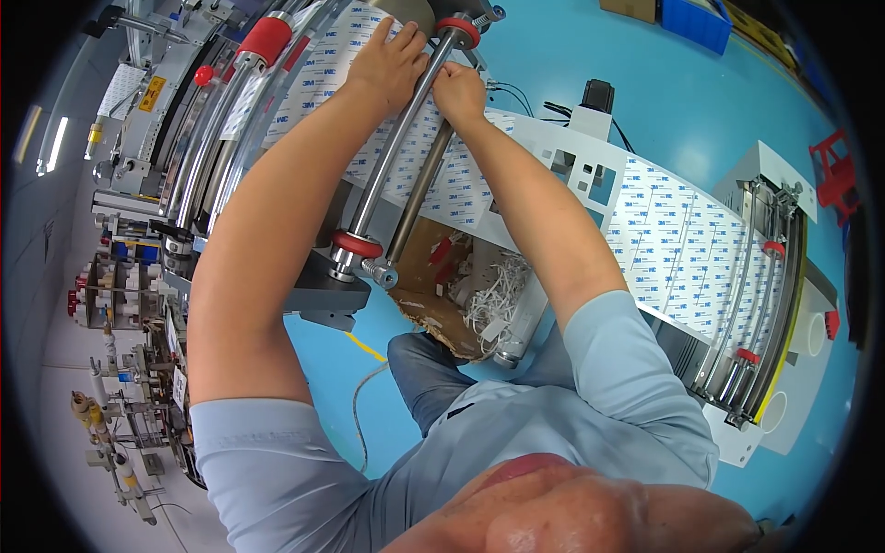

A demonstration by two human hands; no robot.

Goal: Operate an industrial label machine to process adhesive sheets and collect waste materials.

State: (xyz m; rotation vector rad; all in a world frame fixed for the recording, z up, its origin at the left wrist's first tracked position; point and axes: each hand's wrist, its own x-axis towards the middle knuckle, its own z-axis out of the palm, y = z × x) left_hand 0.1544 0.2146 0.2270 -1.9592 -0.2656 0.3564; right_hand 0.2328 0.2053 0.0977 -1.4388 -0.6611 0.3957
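My left hand [392,63] lies spread over a shiny steel roller bar [387,161] with red collars [358,244] at its ends, fingers draped across the top of the bar. My right hand [459,92] is beside it, fingers pinched on the white printed sheet web [673,230] where it passes under the bar. A second grey roller [419,189] runs just below the first. The web stretches right over a white machine frame [562,147] toward another set of rollers [751,304].
A torn cardboard box [433,309] with white paper strips sits under the rollers. More curved rollers with red ends [263,41] stand at the upper left. Small machine parts line the left side [120,295]. A blue floor, a blue bin [696,20] and a red object [834,175] lie beyond.
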